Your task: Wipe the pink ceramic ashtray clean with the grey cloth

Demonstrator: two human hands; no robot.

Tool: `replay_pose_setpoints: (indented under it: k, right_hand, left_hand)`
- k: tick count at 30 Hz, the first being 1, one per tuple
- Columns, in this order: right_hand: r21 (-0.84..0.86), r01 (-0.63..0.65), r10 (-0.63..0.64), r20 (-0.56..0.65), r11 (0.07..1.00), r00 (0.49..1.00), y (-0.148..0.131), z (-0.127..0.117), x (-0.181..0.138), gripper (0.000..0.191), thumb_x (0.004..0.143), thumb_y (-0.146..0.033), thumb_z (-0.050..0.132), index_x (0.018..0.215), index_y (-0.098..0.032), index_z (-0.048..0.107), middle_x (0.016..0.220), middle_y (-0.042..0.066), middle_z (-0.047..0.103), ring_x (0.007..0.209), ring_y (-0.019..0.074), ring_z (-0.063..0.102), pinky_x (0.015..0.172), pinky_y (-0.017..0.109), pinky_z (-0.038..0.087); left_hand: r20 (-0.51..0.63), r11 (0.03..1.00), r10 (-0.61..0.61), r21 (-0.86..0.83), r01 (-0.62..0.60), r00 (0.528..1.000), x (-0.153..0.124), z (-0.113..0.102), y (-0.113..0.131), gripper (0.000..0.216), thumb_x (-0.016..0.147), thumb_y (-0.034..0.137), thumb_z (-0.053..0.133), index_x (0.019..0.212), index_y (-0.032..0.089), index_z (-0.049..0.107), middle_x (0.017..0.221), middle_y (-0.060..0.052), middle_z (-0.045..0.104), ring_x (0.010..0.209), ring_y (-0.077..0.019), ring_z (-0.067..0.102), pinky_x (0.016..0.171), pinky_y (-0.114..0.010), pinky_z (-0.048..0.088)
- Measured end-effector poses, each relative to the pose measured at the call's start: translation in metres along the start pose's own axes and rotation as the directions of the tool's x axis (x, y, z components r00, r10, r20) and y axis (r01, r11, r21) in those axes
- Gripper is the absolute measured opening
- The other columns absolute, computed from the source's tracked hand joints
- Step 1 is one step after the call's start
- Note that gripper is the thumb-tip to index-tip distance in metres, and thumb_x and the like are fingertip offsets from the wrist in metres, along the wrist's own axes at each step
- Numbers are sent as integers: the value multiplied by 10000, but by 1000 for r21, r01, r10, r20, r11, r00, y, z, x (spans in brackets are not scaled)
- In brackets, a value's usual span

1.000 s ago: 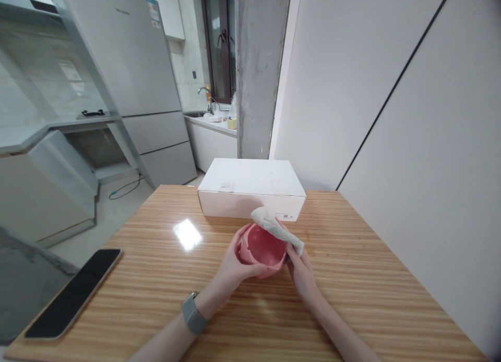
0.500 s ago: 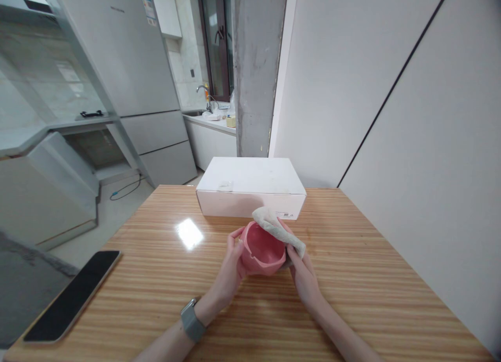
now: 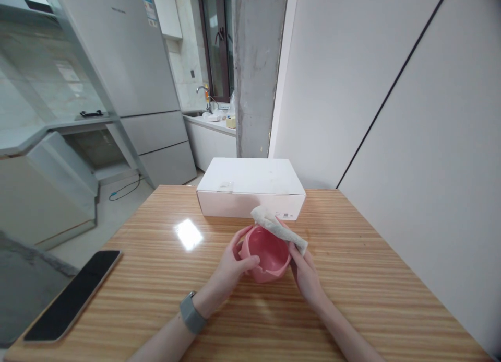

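Observation:
A pink bowl with a notched rim is held just above the wooden table, tipped toward me. My left hand curls round its left side, with the thumb on the near rim. My right hand presses a light grey cloth against the bowl's right rim; the cloth drapes over the far edge. A grey watch is on my left wrist.
A white cardboard box lies just behind the bowl. A black phone rests near the table's left edge. A white wall runs along the right; a fridge and a kitchen counter stand beyond the table.
The bowl has been turned a little in my hands; my left fingers shifted along its rim, and the cloth slid slightly right along the rim.

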State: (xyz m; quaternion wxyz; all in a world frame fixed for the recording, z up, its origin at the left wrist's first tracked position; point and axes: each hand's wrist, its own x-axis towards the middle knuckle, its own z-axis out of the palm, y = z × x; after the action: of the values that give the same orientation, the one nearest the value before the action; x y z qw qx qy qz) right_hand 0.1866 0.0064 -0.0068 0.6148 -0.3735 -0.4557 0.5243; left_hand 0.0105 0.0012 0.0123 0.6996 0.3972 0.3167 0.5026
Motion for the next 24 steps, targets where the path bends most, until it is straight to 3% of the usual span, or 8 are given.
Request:
replay_pose_setpoints:
  k: [4, 9, 13, 15, 18, 20, 24]
  right_hand:
    - [-4, 6, -6, -10, 1000, 1000, 12, 0, -2, 489, 881, -495, 572, 1335, -314, 549, 1351, 17, 612, 1356, 272, 439, 1170, 495, 269]
    - [-45, 49, -48, 18, 998, 999, 20, 3, -7, 514, 893, -483, 554, 1377, -319, 499, 1389, 14, 577, 1391, 251, 389, 1182, 469, 257]
    - [-27, 59, -59, 7, 998, 998, 15, 3, -6, 504, 904, -462, 546, 1388, -335, 480, 1437, -10, 525, 1404, 245, 367, 1184, 461, 257]
    - [-14, 59, -59, -7, 998, 998, 12, 1, -4, 503, 902, -457, 555, 1384, -334, 484, 1448, -10, 513, 1397, 250, 379, 1180, 463, 264]
    - [-16, 46, -47, -45, 999, 998, 9, -2, -1, 502, 893, -486, 557, 1362, -310, 519, 1416, 12, 550, 1392, 263, 387, 1168, 475, 280]
    - [-15, 33, -34, -80, 999, 996, 9, -4, 1, 502, 879, -500, 572, 1339, -301, 546, 1397, 21, 570, 1391, 272, 387, 1165, 486, 281]
    - [47, 23, -17, -123, 999, 992, 9, -7, 3, 477, 852, -484, 619, 1287, -289, 591, 1382, 21, 586, 1365, 283, 425, 1172, 496, 258]
  left_hand:
    - [-95, 991, 129, -20, -132, 987, 2, 2, -3, 739, 635, 209, 815, 1285, 252, 466, 1284, -106, 596, 1147, -275, 584, 917, -371, 497]
    - [-181, 983, 175, -24, -183, 968, 3, 3, -6, 791, 601, 198, 836, 1270, 261, 420, 1274, -109, 593, 1167, -284, 573, 915, -394, 501]
    - [-149, 992, 109, -40, -117, 983, 3, 2, -7, 849, 547, 214, 876, 1261, 265, 419, 1249, -102, 608, 1127, -272, 597, 908, -390, 503]
    - [-146, 995, 47, -79, -59, 988, 4, 1, -7, 752, 626, 340, 842, 1248, 263, 426, 1220, -99, 623, 1049, -252, 635, 845, -374, 524]
    - [-144, 991, -23, -131, 4, 989, 6, -1, -9, 507, 814, 547, 627, 1186, 248, 457, 1154, -83, 651, 908, -204, 676, 755, -335, 537]
    - [-118, 990, -36, -140, 19, 992, 7, -1, -10, 422, 858, 544, 573, 1140, 250, 465, 1100, -59, 669, 846, -179, 685, 744, -328, 541]
    - [-25, 980, -81, -187, 75, 996, 3, -1, -9, 380, 856, 412, 642, 1167, 272, 474, 1028, -34, 680, 764, -142, 674, 744, -343, 558]
